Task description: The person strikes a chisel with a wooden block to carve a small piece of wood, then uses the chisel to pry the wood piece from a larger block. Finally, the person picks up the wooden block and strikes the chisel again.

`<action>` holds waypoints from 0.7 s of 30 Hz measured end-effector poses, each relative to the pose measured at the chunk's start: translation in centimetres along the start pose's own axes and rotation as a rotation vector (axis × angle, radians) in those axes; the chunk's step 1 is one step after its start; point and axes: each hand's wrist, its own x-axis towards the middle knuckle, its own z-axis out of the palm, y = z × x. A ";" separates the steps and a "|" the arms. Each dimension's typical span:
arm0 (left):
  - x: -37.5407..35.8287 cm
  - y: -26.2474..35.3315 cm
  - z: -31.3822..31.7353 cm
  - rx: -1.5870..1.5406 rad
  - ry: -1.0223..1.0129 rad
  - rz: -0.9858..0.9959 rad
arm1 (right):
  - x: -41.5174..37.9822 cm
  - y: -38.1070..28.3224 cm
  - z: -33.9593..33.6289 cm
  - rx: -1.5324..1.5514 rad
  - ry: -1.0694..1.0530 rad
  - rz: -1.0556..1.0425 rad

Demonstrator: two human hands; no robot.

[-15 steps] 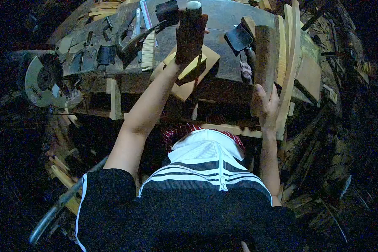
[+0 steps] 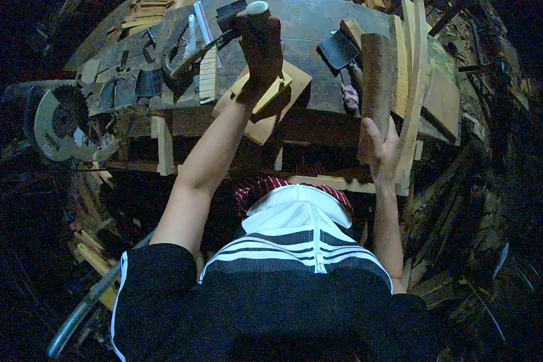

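My left hand (image 2: 264,51), deep in shadow, is raised over the workbench (image 2: 304,36). Its fingers wrap a dark cylinder with a pale round end (image 2: 257,8). Beneath that wrist, a light wood piece (image 2: 282,92) lies on a flat tan board (image 2: 300,78) near the bench's front edge. On the other side, my right hand (image 2: 383,145) grips the lower end of a thick brown wood block (image 2: 376,78), its thumb on the near face. The block stands out along the bench's right part, beside long curved strips (image 2: 417,78).
A circular saw (image 2: 57,123) sits at the far left. Along the bench lie a hacksaw-like frame (image 2: 190,63), a ridged pale wood strip (image 2: 208,75), rulers (image 2: 206,24) and a dark flat-bladed tool (image 2: 338,49). Wood scraps (image 2: 148,15) are piled at the back left.
My left hand has shifted a little left with the dark cylinder. My right hand keeps hold of the wood block, and the whole view has slid slightly.
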 end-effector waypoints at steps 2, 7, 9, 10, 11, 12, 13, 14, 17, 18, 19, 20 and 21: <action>0.4 -0.6 -0.3 0.106 -0.062 0.002 | 0.1 0.4 0.1 -0.022 0.005 -0.024; 4.5 -7.7 -5.2 0.152 -0.108 -0.042 | 0.0 0.1 0.0 -0.014 0.013 -0.045; 4.5 -8.5 -5.3 0.305 -0.159 -0.073 | 0.1 0.1 0.1 -0.002 0.008 -0.028; 3.4 -7.3 -3.1 0.425 -0.075 0.069 | 0.2 0.3 0.1 -0.007 0.018 -0.042; 2.5 -6.0 -1.6 0.545 0.011 0.213 | 0.3 0.5 0.2 -0.012 0.028 -0.057; 1.8 -5.0 -1.2 0.546 0.012 0.212 | 0.3 0.5 0.2 -0.012 0.026 -0.056; 1.2 -4.2 -1.0 0.435 0.063 0.024 | 0.3 0.4 0.2 -0.027 0.020 -0.047; 0.7 -3.3 -0.6 0.321 0.112 -0.161 | 0.2 0.3 0.2 -0.042 0.014 -0.038; 0.8 0.1 3.2 0.388 0.036 0.546 | 0.1 -0.2 0.3 -0.002 0.000 0.015; 1.0 -0.3 2.5 0.388 0.036 0.545 | 0.2 -0.1 0.3 -0.002 0.000 0.015; 1.5 -1.0 1.0 0.312 0.009 0.231 | 0.3 0.1 0.2 -0.018 -0.003 0.006; 1.9 -1.9 0.0 0.233 -0.018 -0.082 | 0.4 0.3 0.2 -0.035 -0.005 -0.004; 2.1 -2.6 -0.3 0.233 -0.018 -0.082 | 0.5 0.4 0.3 -0.034 -0.005 -0.003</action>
